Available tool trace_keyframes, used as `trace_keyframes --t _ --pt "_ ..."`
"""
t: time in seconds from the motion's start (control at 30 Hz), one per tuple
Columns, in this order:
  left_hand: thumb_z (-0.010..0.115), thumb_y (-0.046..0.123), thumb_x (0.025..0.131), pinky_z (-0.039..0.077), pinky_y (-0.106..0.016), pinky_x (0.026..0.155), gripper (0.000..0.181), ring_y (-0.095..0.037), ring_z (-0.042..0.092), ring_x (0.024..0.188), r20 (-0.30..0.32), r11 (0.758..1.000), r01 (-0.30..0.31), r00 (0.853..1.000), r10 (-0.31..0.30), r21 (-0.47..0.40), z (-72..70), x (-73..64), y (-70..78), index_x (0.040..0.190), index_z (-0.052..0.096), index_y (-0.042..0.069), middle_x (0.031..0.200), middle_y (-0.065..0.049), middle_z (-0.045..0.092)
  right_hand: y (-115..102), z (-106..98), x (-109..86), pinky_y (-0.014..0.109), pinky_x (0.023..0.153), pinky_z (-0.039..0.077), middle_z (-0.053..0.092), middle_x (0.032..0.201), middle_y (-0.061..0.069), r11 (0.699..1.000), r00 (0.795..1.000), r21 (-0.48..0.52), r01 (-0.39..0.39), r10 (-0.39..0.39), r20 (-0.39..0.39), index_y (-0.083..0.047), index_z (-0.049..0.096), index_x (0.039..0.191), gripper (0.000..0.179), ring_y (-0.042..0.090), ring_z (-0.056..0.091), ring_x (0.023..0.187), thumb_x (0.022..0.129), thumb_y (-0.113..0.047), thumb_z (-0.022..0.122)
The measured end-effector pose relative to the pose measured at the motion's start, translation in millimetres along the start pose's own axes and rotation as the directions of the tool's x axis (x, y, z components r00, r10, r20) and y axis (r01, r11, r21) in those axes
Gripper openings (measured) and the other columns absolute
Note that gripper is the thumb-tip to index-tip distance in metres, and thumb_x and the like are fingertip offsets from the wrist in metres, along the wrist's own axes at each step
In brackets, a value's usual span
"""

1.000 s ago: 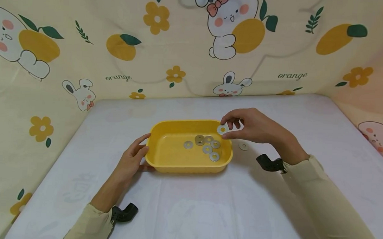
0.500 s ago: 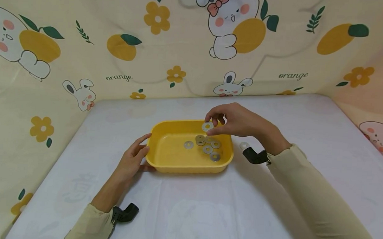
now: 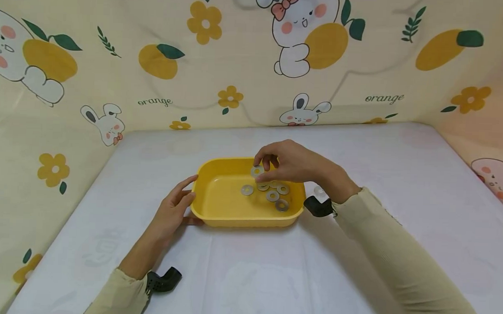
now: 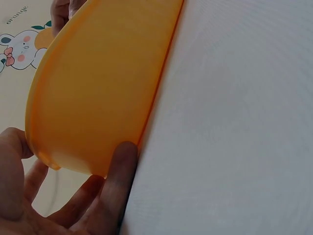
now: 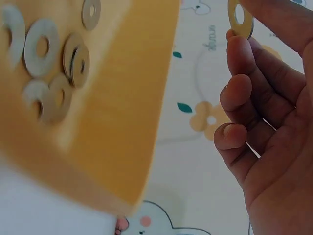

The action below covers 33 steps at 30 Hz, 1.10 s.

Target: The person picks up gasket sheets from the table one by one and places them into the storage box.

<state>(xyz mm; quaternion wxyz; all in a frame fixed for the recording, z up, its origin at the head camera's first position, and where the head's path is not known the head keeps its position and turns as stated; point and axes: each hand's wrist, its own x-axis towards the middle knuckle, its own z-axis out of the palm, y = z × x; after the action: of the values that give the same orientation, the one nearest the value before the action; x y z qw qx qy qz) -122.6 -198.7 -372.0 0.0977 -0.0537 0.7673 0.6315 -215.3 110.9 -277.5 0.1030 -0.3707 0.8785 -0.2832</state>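
Observation:
My right hand pinches a flat metal washer between thumb and fingertips, above the far side of a yellow plastic tray. In the right wrist view this washer is at the fingertips, with the other fingers loosely bent below. Several more washers lie inside the tray, some overlapping; the hand partly covers a few. My left hand rests against the tray's left end, its spread fingers touching the outer wall. In the left wrist view those fingers meet the tray's end from outside.
One loose washer lies on the white-covered table right of the tray, close to the right wrist. Patterned cloth walls stand behind and at both sides. Each wrist carries a black camera.
My right hand has moved left over the tray with the pinched washer, then slightly lower, and its wrist now overlaps the loose washer. The left hand and tray have stayed put.

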Motion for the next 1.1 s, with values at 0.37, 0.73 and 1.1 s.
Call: trace_keyframes --t 0.37,0.73,1.1 --pt "0.046 0.024 0.106 0.064 -0.037 0.076 0.047 -0.022 0.065 0.095 0.004 1.0 0.004 1.0 -0.004 0.002 -0.5 -1.5 2.1 0.151 0.039 0.036 0.139 -0.016 0.047 -5.3 11.0 8.1 0.027 0.064 0.042 0.061 0.084 -0.006 0.999 0.999 -0.03 0.043 -0.042 0.012 -0.02 0.069 0.103 0.027 0.014 0.051 0.072 0.084 -0.036 0.079" --pt "0.045 0.023 0.107 0.064 -0.037 0.075 0.047 -0.022 0.065 0.094 0.007 1.0 0.004 1.0 -0.004 -0.012 -0.6 -0.9 0.9 0.152 0.038 0.035 0.14 -0.017 0.047 -5.4 13.5 13.8 0.029 0.074 0.048 0.064 0.089 -0.005 0.971 0.997 -0.237 -0.005 0.024 0.079 -0.019 0.069 0.107 0.031 0.015 0.055 0.08 0.085 -0.039 0.078" --pt "0.047 0.025 0.106 0.064 -0.036 0.076 0.047 -0.021 0.065 0.094 0.009 1.0 0.001 1.0 0.0 -0.016 -1.6 -0.5 0.1 0.151 0.039 0.036 0.139 -0.016 0.047 -1.6 10.8 10.2 0.031 0.081 0.049 0.065 0.101 -0.002 0.963 0.983 -0.253 -0.091 0.128 0.135 -0.014 0.067 0.124 0.046 0.018 0.056 0.089 0.089 -0.042 0.073"
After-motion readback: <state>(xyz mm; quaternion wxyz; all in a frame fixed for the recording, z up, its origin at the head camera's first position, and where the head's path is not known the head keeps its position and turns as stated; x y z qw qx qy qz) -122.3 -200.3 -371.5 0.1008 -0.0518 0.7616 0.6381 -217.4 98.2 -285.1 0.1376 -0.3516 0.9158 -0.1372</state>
